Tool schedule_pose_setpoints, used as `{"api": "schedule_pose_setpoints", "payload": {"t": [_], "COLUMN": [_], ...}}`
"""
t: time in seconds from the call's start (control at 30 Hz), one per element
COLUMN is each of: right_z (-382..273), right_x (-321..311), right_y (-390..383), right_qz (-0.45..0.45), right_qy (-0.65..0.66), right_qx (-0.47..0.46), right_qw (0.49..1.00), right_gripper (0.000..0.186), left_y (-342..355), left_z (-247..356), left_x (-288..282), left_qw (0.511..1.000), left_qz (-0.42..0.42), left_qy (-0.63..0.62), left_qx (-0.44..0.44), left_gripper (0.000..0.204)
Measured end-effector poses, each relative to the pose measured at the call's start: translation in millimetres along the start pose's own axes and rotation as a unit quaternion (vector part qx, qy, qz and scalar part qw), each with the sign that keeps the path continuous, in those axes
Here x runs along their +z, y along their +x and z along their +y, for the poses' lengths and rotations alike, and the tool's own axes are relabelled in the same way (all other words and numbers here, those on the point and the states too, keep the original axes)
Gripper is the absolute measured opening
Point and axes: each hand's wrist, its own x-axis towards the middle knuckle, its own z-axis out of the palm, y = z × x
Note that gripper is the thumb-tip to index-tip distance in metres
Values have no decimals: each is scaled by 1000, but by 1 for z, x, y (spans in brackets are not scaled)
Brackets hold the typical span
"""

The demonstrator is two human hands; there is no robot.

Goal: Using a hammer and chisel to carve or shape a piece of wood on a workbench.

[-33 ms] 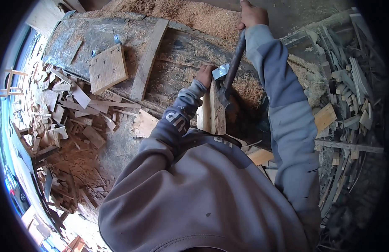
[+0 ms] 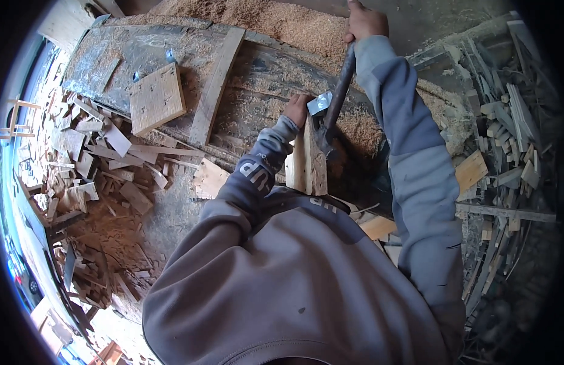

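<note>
My right hand (image 2: 368, 23) is closed around the upper end of a long dark metal bar (image 2: 343, 82), stretched out at the far right of centre. The bar slants down toward me and ends in a thicker head beside a pale wooden block (image 2: 307, 161). My left hand (image 2: 297, 109) is closed over the far end of that block, its fingers curled and partly hidden. Between this hand and the bar sits a small shiny metal piece (image 2: 320, 104); whether it is fixed to the bar or the block, I cannot tell.
A square wooden block (image 2: 157, 100) and a plank (image 2: 218, 85) lie on the worn bench (image 2: 260, 67). Sawdust (image 2: 251, 21) is heaped along the far side. Wood offcuts (image 2: 102, 143) pile up at left, and stacked strips (image 2: 507, 146) fill the right.
</note>
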Motion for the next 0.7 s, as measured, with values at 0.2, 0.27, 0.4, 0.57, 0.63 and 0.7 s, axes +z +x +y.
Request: {"api": "schedule_pose_setpoints", "payload": {"t": [0.2,0.27,0.4,0.57,0.63,0.7], "right_z": [-9,-26,-50,-86,-62,-20], "right_x": [24,34,35,43,33,73], "right_y": [2,2,0,-13,-9,0], "right_qz": [0,17,1,-38,-30,29], "right_qy": [-91,-256,-150,-121,-62,-120], "right_qx": [-4,80,199,152,146,103], "right_qw": [996,963,968,980,987,987], "right_gripper": [44,46,51,53,57,50], "left_y": [-2,0,10,-2,20,-1], "left_z": [10,19,32,-11,55,-35], "left_x": [-11,-16,-16,-16,-40,-15], "left_qw": [996,967,917,971,859,978], "left_qz": [-15,8,52,53,-29,25], "left_qy": [-53,-194,-307,-170,-301,-78], "left_qx": [-64,-166,-249,-158,-414,-190], "left_gripper": [28,34,42,42,36,35]}}
